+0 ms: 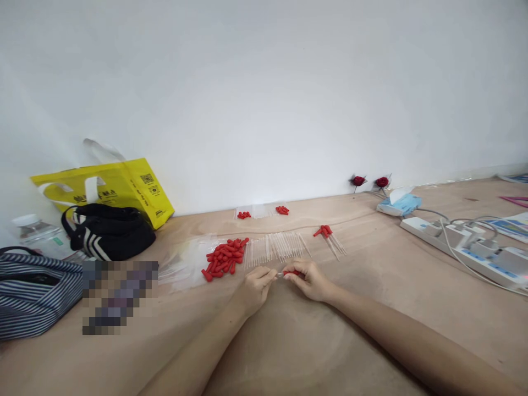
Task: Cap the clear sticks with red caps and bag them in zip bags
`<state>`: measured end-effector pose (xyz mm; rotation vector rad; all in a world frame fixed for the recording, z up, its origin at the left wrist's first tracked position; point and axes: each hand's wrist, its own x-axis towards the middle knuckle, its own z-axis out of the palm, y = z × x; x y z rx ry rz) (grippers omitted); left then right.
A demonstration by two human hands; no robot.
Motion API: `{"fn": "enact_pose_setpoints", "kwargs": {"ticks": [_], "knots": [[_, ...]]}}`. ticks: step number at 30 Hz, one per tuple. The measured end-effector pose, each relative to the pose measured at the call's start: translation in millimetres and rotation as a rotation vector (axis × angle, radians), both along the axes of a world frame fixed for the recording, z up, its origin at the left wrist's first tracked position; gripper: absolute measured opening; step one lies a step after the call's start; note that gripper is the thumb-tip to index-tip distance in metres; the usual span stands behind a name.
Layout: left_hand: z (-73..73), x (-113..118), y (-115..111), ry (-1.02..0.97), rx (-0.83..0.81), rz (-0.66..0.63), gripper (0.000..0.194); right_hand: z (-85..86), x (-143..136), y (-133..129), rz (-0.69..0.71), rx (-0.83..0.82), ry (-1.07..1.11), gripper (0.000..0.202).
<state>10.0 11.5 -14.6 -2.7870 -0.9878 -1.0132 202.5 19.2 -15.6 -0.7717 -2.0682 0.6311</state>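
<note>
Table (268, 341) meets wall (264, 99) — well beyond both hands (259, 286) (309, 279).

The table (256, 357) has a smooth, wood-grained surface with a faint, soft sheen, and the wall (264, 99) looks smooth and matt. The red pieces (226, 256) look like smooth plastic or rubber, which of the two cannot be told, while the pale sticks (280, 246) are too small to show their material. Thin, see-through plastic bags (181, 267) lie crinkled and shiny. The yellow bag (117, 190) looks like lightly glossy coated fabric, the black pouch (124, 234) and striped bag (37, 300) matt cloth, the bottle (43, 242) clear plastic, and the power strip (429, 236) smooth white plastic
</note>
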Motion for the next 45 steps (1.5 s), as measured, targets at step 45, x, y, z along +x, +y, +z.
{"fn": "enact_pose_setpoints", "kwargs": {"ticks": [45], "knots": [[11.4, 7.6, -6.1, -0.211, -0.309, 0.150, 0.021, 9.7, 51.9, 77.9, -0.753, -0.230, 0.051, 0.042]]}}
